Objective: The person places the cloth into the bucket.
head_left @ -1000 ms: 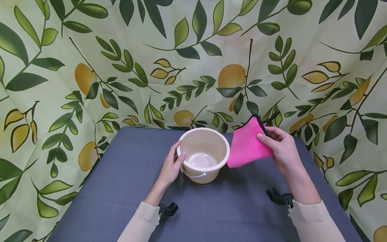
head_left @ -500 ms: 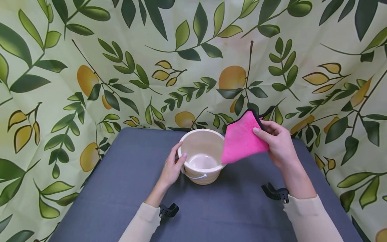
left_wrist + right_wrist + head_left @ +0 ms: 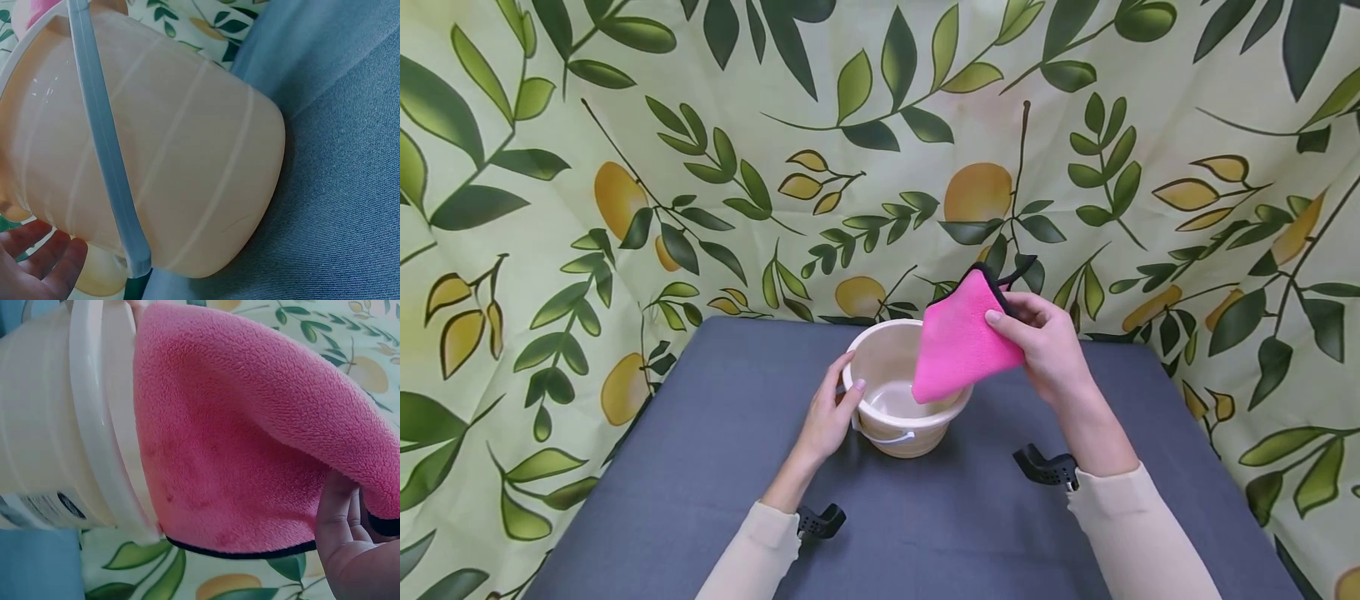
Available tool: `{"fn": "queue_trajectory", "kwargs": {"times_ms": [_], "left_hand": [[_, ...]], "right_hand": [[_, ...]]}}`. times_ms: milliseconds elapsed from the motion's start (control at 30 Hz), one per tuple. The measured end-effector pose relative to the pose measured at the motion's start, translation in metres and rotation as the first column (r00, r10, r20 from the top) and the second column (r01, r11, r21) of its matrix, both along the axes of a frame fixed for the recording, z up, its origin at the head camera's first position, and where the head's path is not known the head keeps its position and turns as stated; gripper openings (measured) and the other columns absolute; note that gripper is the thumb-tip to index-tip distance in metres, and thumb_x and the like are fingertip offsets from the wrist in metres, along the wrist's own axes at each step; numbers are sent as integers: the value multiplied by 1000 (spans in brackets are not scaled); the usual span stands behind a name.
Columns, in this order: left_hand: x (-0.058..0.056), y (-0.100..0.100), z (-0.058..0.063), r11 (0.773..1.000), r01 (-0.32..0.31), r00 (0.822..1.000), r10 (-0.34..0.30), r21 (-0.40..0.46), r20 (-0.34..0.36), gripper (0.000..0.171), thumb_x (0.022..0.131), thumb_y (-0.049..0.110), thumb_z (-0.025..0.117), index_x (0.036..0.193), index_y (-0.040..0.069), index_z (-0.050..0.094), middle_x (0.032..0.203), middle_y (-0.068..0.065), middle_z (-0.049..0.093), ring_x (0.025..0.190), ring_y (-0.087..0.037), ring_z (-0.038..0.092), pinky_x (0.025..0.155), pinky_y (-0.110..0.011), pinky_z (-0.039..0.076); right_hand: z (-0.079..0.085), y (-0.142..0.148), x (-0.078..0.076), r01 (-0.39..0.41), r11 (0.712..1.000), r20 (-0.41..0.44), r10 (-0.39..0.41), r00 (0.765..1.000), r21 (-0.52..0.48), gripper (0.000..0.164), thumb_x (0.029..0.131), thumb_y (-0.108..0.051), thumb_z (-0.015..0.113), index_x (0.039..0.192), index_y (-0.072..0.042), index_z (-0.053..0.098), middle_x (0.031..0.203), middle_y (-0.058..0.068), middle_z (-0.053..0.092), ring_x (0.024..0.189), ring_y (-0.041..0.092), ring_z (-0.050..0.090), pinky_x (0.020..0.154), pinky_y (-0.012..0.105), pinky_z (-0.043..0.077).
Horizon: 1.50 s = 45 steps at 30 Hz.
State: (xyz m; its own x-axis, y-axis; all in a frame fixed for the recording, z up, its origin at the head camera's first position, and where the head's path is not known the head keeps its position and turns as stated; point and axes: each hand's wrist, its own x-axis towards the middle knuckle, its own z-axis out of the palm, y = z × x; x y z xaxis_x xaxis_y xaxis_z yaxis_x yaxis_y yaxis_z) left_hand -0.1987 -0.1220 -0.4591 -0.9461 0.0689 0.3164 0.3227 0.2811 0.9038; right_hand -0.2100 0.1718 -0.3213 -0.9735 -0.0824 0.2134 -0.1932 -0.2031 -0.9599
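Note:
A cream bucket [image 3: 904,433] stands upright on the table, its pale handle [image 3: 106,137] lowered against the side. My left hand [image 3: 826,417] grips the bucket's left rim, thumb over the edge and fingers along the outside wall. From my right hand [image 3: 1048,350] hangs a folded pink cloth [image 3: 962,342] with black edging, pinched at its right side between thumb and fingers. The cloth's lower left corner is over the bucket's mouth and covers part of the opening. Up close in the right wrist view the cloth [image 3: 231,437] looks fluffy, with darker spots.
Dark grey-blue fabric covers the table [image 3: 715,467]. Behind and at both sides hangs a curtain [image 3: 737,67] printed with leaves and yellow fruit. A black strap mount sits on each wrist. The bucket wall carries a printed label [image 3: 50,509].
My right hand has moved left with the pink cloth, from beside the bucket's right rim to over its opening. The left hand and the bucket have stayed in place.

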Motion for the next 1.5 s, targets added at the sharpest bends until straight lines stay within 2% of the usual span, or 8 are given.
{"fn": "queue_trajectory", "kwargs": {"times_ms": [233,333,467,767,1100,1300,1500], "left_hand": [[0,1,3,1000,7,1000,-7,13,-27,51,97,20,56,144,10,39,142,-16,43,123,-33,46,96,-50,43],[7,2,16,1000,22,999,-21,22,-30,51,96,16,55,143,4,39,139,-22,44,121,-38,46,95,-52,43],[16,3,32,999,33,999,-32,8,-39,49,96,11,55,140,-2,39,134,-25,47,116,-37,49,93,-47,46],[15,0,33,998,53,999,-53,23,-7,50,96,14,56,141,0,40,137,-23,46,119,-38,48,95,-51,43],[17,2,34,998,60,998,-60,24,-2,50,97,14,55,141,0,39,137,-24,45,121,-38,47,96,-50,43],[17,2,34,998,54,999,-54,26,-11,50,97,14,55,142,0,39,137,-24,45,120,-38,47,96,-50,43],[18,3,34,998,55,998,-54,32,-19,50,97,13,54,141,-1,38,137,-26,44,121,-41,46,97,-54,41]], "right_hand": [[-3,-16,-5,-19,1000,-15,19,1000,-1,23,84,-4,70,107,-6,67,88,4,60,77,15,59,64,23,53],[-4,-22,-7,-35,999,-26,35,999,0,23,85,-4,70,107,-6,67,89,5,62,78,15,59,65,24,53],[-8,-28,-10,-44,999,-3,44,999,20,23,85,-7,71,108,-6,67,91,5,62,80,16,60,66,24,54],[-27,-41,-18,-51,995,68,45,997,91,33,84,-12,73,114,-3,63,95,4,62,85,16,60,71,25,54],[-43,-58,-20,-46,982,82,31,996,185,41,84,-16,73,119,1,60,99,7,60,90,18,58,74,25,52],[-50,-66,-18,-38,957,69,19,997,287,40,84,-18,73,119,-2,62,109,13,60,96,24,57,75,27,53],[-56,-71,-17,-23,921,82,-9,997,388,40,85,-21,73,120,-6,62,112,12,60,100,24,59,78,29,53]]}}
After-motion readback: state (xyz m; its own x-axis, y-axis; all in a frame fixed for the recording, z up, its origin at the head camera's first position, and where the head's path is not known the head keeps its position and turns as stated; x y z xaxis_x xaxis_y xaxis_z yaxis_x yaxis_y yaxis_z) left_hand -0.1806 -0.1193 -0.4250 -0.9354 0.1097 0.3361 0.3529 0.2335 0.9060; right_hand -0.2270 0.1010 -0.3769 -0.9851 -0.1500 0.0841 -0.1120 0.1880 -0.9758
